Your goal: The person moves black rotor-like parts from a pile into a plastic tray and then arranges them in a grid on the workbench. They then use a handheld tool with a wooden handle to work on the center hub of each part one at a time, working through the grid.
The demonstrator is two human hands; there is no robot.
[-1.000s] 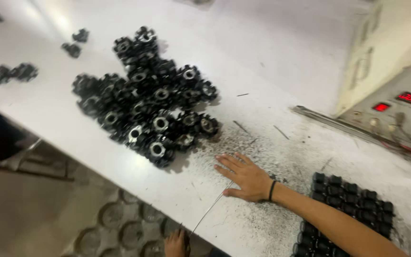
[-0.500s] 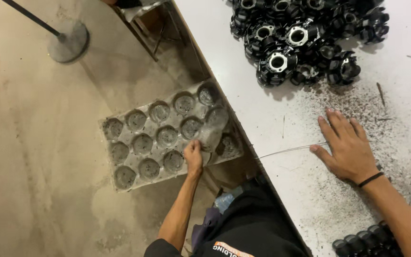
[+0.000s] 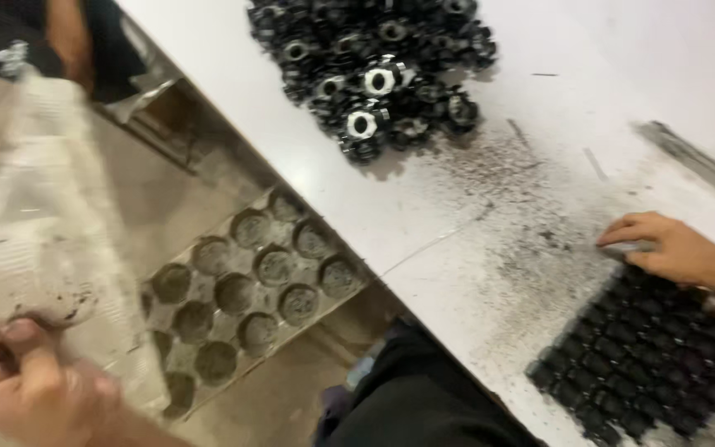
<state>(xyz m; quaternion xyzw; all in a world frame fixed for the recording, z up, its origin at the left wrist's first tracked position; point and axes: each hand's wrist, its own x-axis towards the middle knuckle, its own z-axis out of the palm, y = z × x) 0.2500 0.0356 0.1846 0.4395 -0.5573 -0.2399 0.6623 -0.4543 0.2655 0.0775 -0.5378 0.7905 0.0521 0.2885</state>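
Observation:
My left hand (image 3: 31, 389) is at the lower left, closed on a clear, dirty plastic sheet (image 3: 39, 223) that it holds up in front of the camera. Below it on the floor lies a grey moulded tray (image 3: 250, 294) with round dusty cups. My right hand (image 3: 672, 248) rests on the white table (image 3: 357, 207), its fingers touching the top edge of a black tray (image 3: 647, 356) packed with dark round parts. A heap of black metal parts (image 3: 382, 74) with shiny centres lies at the table's far side.
Dark dust is strewn over the table between the heap and the black tray. A metal rail (image 3: 697, 165) runs along the right edge. Another person's arm (image 3: 68, 41) shows at the top left beside a chair frame.
My left hand has lifted a clear plastic sheet up from the grey floor tray. My right hand has slid right onto the edge of the black tray.

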